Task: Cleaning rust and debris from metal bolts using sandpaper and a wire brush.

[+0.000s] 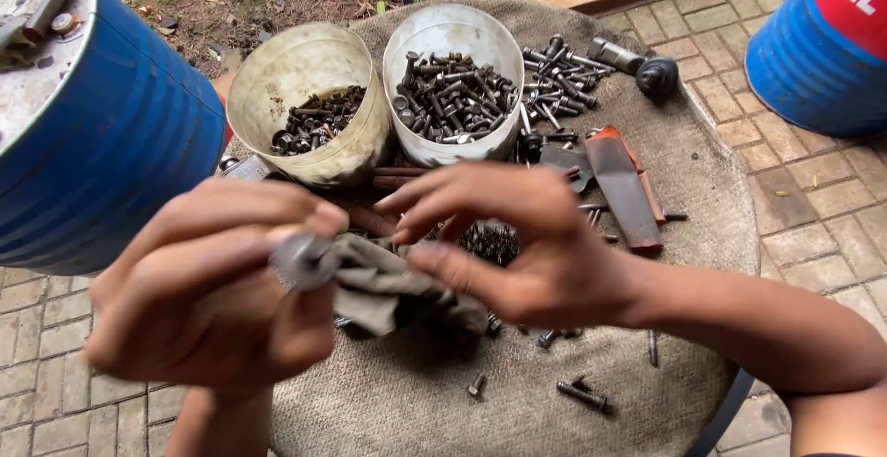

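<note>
left hand (pixel 208 295), lower left: grasping a bolt (pixel 305 260) | right hand (pixel 517 244), centre: pinching grey rag (pixel 388 286) against the bolt | two buckets (pixel 453 83) of bolts, top centre

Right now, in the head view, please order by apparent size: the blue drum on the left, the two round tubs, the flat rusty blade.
1. blue drum, partly cut off
2. two tubs, about alike
3. flat rusty blade
</note>
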